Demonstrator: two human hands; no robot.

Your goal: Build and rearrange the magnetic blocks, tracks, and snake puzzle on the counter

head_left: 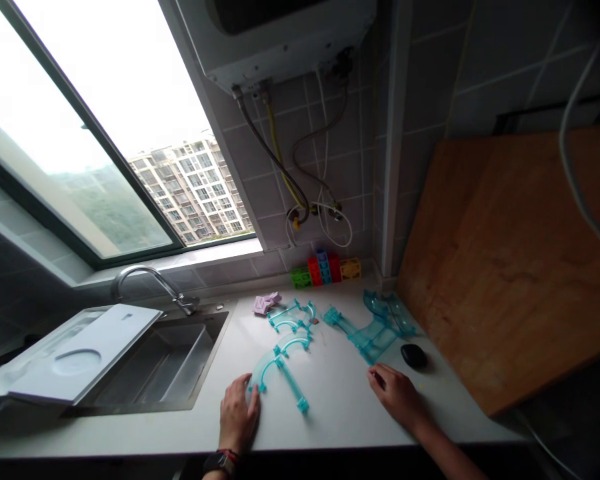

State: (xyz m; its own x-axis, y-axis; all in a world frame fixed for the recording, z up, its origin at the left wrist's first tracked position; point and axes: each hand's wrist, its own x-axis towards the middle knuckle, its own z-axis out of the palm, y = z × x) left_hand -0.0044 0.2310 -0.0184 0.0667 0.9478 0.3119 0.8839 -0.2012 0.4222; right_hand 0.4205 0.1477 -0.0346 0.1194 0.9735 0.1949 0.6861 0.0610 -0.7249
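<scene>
My left hand (238, 415) lies on the white counter (330, 400), its fingertips touching the end of a curved translucent teal track piece (280, 370). Its fingers are slightly curled, holding nothing that I can see. My right hand (397, 397) rests flat on the counter, fingers apart, just below a flat teal track section (373, 337) and left of a small black oval object (414, 356). More curved teal pieces (293, 319) lie further back.
A steel sink (165, 367) with tap (153, 280) is at left, a white board (80, 353) resting over it. Coloured blocks (325, 268) and a lilac piece (266, 303) sit by the tiled wall. A large wooden board (510, 267) leans at right.
</scene>
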